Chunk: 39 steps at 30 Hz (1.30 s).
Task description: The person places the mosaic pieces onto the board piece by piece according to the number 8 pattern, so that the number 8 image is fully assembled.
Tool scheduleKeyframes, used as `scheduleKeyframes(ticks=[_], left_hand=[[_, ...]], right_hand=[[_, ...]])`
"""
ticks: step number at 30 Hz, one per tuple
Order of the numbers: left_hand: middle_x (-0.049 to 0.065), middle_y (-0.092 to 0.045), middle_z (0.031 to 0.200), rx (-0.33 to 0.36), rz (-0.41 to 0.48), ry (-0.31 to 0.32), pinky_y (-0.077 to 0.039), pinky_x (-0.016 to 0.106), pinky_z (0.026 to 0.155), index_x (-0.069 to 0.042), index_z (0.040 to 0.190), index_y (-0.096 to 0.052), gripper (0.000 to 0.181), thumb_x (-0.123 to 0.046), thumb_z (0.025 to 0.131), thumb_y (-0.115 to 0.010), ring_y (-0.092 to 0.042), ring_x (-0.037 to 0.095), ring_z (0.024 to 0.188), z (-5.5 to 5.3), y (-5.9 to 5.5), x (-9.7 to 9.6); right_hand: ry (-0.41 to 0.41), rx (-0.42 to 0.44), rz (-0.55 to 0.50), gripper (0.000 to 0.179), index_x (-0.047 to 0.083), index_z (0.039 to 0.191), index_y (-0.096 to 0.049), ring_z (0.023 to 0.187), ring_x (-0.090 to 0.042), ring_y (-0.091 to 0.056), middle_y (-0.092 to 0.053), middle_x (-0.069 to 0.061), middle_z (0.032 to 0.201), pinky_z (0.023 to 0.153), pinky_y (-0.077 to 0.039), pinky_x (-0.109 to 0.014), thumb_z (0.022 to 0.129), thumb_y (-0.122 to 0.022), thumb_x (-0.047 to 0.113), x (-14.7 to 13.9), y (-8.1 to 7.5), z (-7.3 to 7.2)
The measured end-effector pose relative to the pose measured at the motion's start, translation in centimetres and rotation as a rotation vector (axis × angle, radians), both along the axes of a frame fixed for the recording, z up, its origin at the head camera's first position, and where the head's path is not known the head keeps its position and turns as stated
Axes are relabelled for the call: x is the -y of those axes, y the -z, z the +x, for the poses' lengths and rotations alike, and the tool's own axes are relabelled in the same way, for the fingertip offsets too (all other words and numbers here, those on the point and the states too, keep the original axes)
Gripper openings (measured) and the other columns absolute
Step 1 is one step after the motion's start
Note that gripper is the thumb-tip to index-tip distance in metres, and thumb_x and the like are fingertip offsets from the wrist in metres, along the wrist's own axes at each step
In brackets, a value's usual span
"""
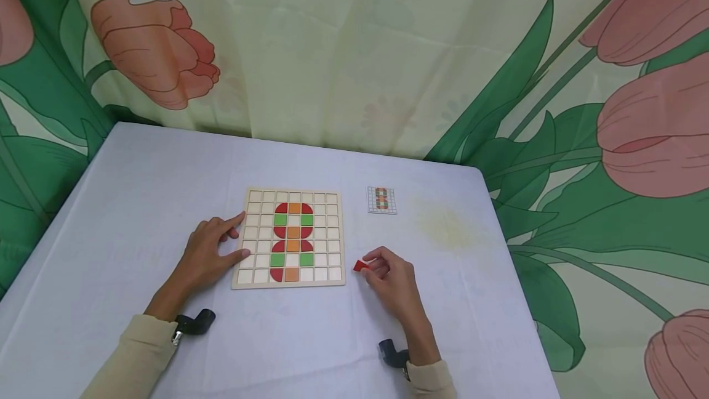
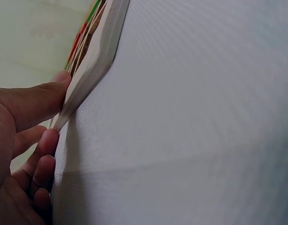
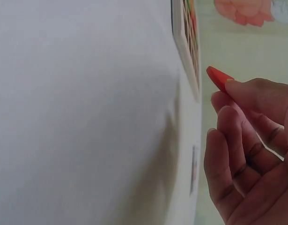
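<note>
A wooden grid board [image 1: 327, 245] lies on the table, its middle columns holding red rounded tiles, green tiles [image 1: 277, 260] and orange tiles [image 1: 291, 274]. The lowest tile row shows one red tile, then an orange one, with a bare cell to their right. My left hand [image 1: 207, 251] is at the board's left edge, with thumb and index finger extended and touching the rim at separate spots; its other fingers bend in. Just right of the board, my right hand [image 1: 396, 279] pinches a small red tile [image 3: 220, 77] between thumb and fingertips, raised above the cloth.
A small pattern card [image 1: 381, 200] with a similar coloured design lies beyond the right hand. White cloth [image 1: 221, 350] covers the table. A curtain printed with tulips [image 1: 332, 48] hangs behind the far edge. Each wrist wears a black camera [image 1: 195, 323].
</note>
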<state>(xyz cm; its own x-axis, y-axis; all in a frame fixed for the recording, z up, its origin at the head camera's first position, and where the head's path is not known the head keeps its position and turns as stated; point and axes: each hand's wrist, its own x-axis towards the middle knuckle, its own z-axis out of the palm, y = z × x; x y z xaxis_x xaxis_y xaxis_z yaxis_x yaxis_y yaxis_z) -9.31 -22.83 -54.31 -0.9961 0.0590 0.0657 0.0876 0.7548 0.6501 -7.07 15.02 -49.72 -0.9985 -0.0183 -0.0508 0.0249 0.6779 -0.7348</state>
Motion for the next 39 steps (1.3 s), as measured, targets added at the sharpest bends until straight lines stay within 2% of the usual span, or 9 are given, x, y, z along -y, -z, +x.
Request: scheduleKeyframes(ticks=[9, 20, 30, 39], left_hand=[[0.009, -0.057, 0.101, -0.004, 0.003, -0.014, -0.036, 0.041, 0.078, -0.007, 0.158, -0.049, 0.086, -0.020, 0.084, -0.090, -0.044, 0.025, 0.098, 0.1, 0.0, -0.1], [0.009, -0.058, 0.103, 0.001, -0.006, -0.012, -0.036, 0.042, 0.078, -0.008, 0.159, -0.048, 0.087, -0.022, 0.084, -0.090, -0.044, 0.025, 0.099, 0.0, 0.3, -0.1], [0.009, -0.058, 0.104, 0.000, 0.003, -0.007, -0.036, 0.043, 0.080, -0.009, 0.159, -0.048, 0.087, -0.022, 0.084, -0.090, -0.045, 0.025, 0.100, -0.1, 0.1, -0.2], [0.008, -0.058, 0.102, -0.001, 0.006, -0.012, -0.037, 0.040, 0.077, -0.008, 0.159, -0.049, 0.086, -0.020, 0.084, -0.090, -0.045, 0.025, 0.099, -0.1, 0.1, 0.0]], right_hand=[[-0.107, 0.022, -0.042, 0.013, 0.019, 0.100, -0.078, 0.070, -0.013, -0.061, -0.070, 0.005, 0.085, 0.063, -0.055, -0.022, 0.091, -0.085, 0.013, 3.0, 0.2, -0.3], [-0.154, 0.044, -0.087, 0.012, 0.017, 0.100, -0.080, 0.069, -0.011, -0.056, -0.069, 0.006, 0.083, 0.059, -0.048, -0.020, 0.091, -0.084, 0.011, 5.8, 1.2, -0.5], [-0.139, 0.016, -0.102, 0.012, 0.016, 0.099, -0.080, 0.069, -0.010, -0.059, -0.071, 0.005, 0.084, 0.062, -0.050, -0.020, 0.091, -0.083, 0.008, 6.8, 1.1, -0.8], [-0.138, 0.059, -0.144, 0.009, 0.017, 0.098, -0.080, 0.066, -0.010, -0.058, -0.073, 0.006, 0.084, 0.059, -0.048, -0.020, 0.093, -0.081, 0.010, 7.7, 1.4, -0.6]])
